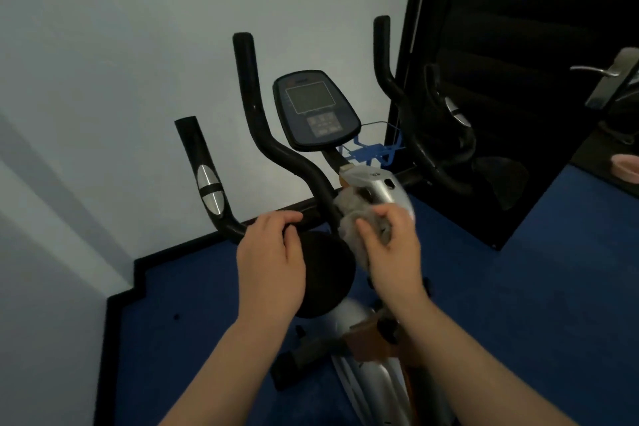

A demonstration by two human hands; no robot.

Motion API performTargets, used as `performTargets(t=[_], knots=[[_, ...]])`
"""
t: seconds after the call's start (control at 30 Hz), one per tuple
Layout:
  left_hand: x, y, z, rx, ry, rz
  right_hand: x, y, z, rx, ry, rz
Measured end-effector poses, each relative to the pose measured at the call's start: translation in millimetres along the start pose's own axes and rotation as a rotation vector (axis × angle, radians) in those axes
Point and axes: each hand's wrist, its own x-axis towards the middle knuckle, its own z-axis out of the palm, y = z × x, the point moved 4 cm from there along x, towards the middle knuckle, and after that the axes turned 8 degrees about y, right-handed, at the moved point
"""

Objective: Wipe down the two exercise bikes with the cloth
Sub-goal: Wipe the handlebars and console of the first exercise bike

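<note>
In the head view, a grey cloth [363, 218] is pinched by the right hand [390, 245] and pressed against the exercise bike [377, 187] at its silver stem. The black handlebar [262, 145] is curled around by the left hand [269, 252], its grip narrow.

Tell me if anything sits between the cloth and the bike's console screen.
The cloth, held by the right hand, lies against the silver stem housing below the console. That housing and the black handlebar beside it lie along the way up; the screen's face itself looks uncovered.
</note>
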Motion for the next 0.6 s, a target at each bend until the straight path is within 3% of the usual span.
performTargets(t=[0.2, 0.4, 0.6], knots=[[5.1, 3.8, 3.3, 0.087, -0.006, -0.005, 41.8, -14.7, 27.2, -0.098, -0.153, -0.174], [-5.8, 1.7, -3.3, 0.099, 0.171, -0.084, 12.1, -5.1, 10.8, -0.023, -0.317, -0.223], [-3.3, 9.2, -1.2, 0.261, 0.101, 0.02, 44.2, -26.4, 47.0, -0.039, -0.258, -0.27]])
